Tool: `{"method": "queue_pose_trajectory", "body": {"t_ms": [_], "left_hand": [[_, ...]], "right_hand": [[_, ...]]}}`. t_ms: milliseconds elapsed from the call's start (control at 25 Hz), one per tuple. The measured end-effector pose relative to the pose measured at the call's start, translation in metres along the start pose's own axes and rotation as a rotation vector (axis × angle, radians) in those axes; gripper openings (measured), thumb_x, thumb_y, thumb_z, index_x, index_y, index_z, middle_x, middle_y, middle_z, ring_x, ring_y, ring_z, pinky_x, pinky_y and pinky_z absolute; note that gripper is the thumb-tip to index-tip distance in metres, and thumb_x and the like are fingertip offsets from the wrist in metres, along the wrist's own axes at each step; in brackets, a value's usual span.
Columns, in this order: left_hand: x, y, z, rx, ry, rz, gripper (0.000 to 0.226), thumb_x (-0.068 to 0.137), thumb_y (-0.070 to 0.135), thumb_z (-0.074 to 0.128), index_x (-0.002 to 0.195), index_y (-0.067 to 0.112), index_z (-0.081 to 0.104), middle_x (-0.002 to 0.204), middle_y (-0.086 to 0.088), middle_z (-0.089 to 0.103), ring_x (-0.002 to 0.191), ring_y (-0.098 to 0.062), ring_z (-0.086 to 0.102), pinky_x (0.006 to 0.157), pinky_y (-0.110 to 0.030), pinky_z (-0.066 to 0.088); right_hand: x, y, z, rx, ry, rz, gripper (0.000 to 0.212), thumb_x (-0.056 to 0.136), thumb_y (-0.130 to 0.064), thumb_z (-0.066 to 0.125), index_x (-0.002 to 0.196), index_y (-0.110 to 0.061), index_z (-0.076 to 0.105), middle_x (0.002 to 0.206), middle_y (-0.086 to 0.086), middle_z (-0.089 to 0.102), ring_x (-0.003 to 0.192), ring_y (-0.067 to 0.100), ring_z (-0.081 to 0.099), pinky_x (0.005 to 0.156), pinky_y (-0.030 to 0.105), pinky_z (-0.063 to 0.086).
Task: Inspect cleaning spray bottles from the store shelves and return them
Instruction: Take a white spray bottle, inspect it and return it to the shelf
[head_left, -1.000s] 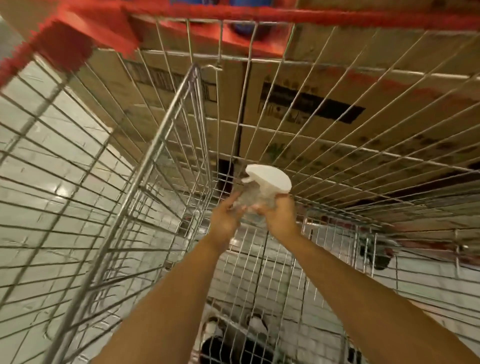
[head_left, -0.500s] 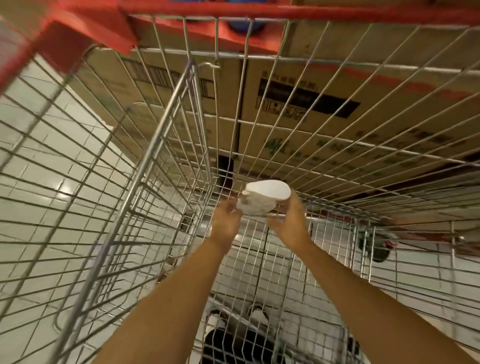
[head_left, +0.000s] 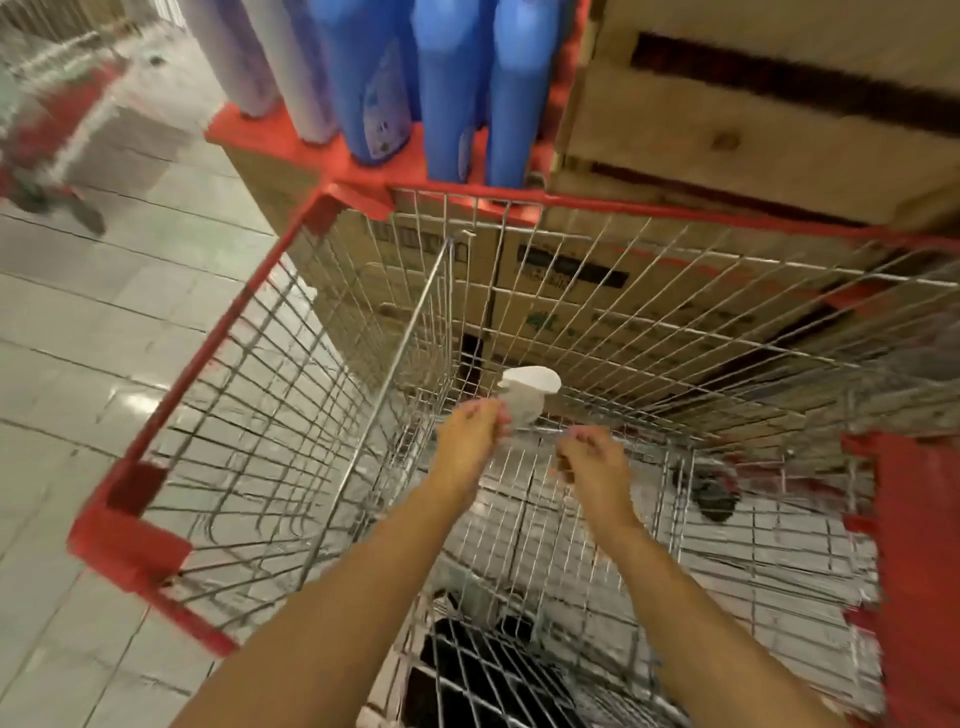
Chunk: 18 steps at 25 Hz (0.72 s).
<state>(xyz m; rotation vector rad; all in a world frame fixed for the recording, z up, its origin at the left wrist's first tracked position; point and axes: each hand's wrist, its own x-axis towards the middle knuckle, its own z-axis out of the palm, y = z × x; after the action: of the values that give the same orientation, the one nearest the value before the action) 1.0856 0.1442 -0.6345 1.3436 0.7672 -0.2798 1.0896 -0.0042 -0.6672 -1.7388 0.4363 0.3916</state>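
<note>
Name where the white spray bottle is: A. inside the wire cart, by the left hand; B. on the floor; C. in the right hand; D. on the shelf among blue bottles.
A: the spray bottle is inside the wire cart at the left hand; the right hand is apart.

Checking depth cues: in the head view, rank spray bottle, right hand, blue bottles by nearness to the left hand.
1. spray bottle: at the left hand's fingertips.
2. right hand: just to its right.
3. blue bottles: far ahead, beyond the cart.
</note>
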Motion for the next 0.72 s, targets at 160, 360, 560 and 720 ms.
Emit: {"method": "queue_pose_trajectory", "body": {"t_ms": [160,360,560,720], "left_hand": [[-0.098,0.060,-0.036,-0.103,0.017,0.267,0.016,0.094,0.020,0.055,0.087,0.023,0.069,0.069,0.011,0.071,0.055,0.002,0.060,0.049,-0.013,0.047],[-0.218,0.057,-0.100,-0.260,0.275,0.472,0.024,0.097,0.023,0.051,0.090,0.026,0.074,0.076,0.009,0.071,0.060,0.001,0.058,0.053,-0.013,0.047],[-0.311,-0.021,-0.144,-0.476,0.736,0.456,0.025,0.097,0.018,0.049,0.093,0.024,0.072,0.079,0.008,0.071,0.067,-0.004,0.059,0.062,-0.021,0.046],[-0.396,-0.103,-0.175,-0.664,1.034,0.403,0.024,0.098,0.015,0.047,0.096,0.020,0.071,0.079,0.007,0.071,0.067,-0.003,0.060,0.062,-0.021,0.046]], "right_hand": [[-0.046,-0.095,0.010,0.003,-0.050,-0.291,0.006,0.096,-0.016,0.058,0.094,-0.019,0.063,0.080,-0.006,0.064,0.063,0.000,0.062,0.059,0.020,0.054],[-0.133,-0.156,0.038,0.041,-0.438,-0.551,0.008,0.095,-0.015,0.059,0.090,-0.013,0.064,0.079,0.005,0.063,0.068,0.012,0.056,0.057,0.021,0.049],[-0.223,-0.140,0.082,-0.032,-0.894,-0.605,0.012,0.094,-0.008,0.059,0.084,-0.014,0.065,0.064,-0.012,0.064,0.058,0.000,0.057,0.055,0.013,0.044],[-0.301,-0.105,0.116,-0.099,-1.175,-0.562,0.008,0.093,-0.004,0.058,0.088,-0.007,0.064,0.066,-0.004,0.065,0.056,0.006,0.055,0.053,0.017,0.045]]}}
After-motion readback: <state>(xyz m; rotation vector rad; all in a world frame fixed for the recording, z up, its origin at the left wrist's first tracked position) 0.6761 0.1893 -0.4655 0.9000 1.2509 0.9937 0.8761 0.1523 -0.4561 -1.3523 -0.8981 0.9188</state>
